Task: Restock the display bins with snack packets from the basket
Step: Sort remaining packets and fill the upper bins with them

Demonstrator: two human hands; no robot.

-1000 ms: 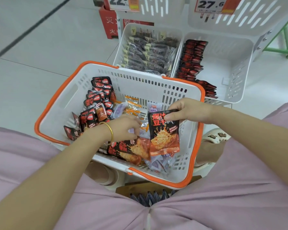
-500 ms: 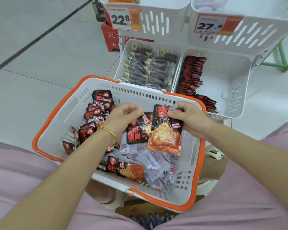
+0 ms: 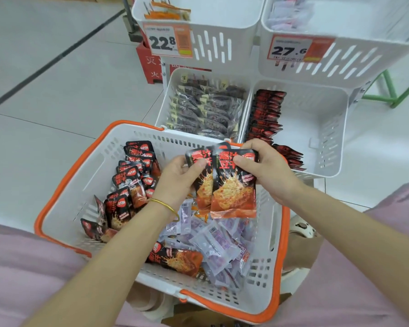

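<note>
A white basket with an orange rim [image 3: 64, 185] sits on my lap. Several red-and-black snack packets [image 3: 130, 182] stand along its left side, one lies flat [image 3: 175, 258] near the front, and pale purple packets [image 3: 217, 244] fill the middle. My right hand [image 3: 267, 171] pinches the top of a red-and-black packet [image 3: 234, 190] held upright above the basket. My left hand [image 3: 177, 178] grips a second packet of the same kind [image 3: 202, 185], tucked just behind and left of the first. Beyond the basket, the lower right display bin [image 3: 321, 128] holds a row of the same red packets [image 3: 265, 114] along its left wall.
The lower left bin [image 3: 172, 95] is filled with dark packets. Two upper bins [image 3: 210, 43] [image 3: 340, 55] carry price tags 22.8 and 27.6. A red box stands behind the rack, a green frame at far right, grey tiled floor to the left.
My left hand lifted a second red packet out of the basket and brought it against the one in my right hand. Both hands rose toward the basket's far rim.
</note>
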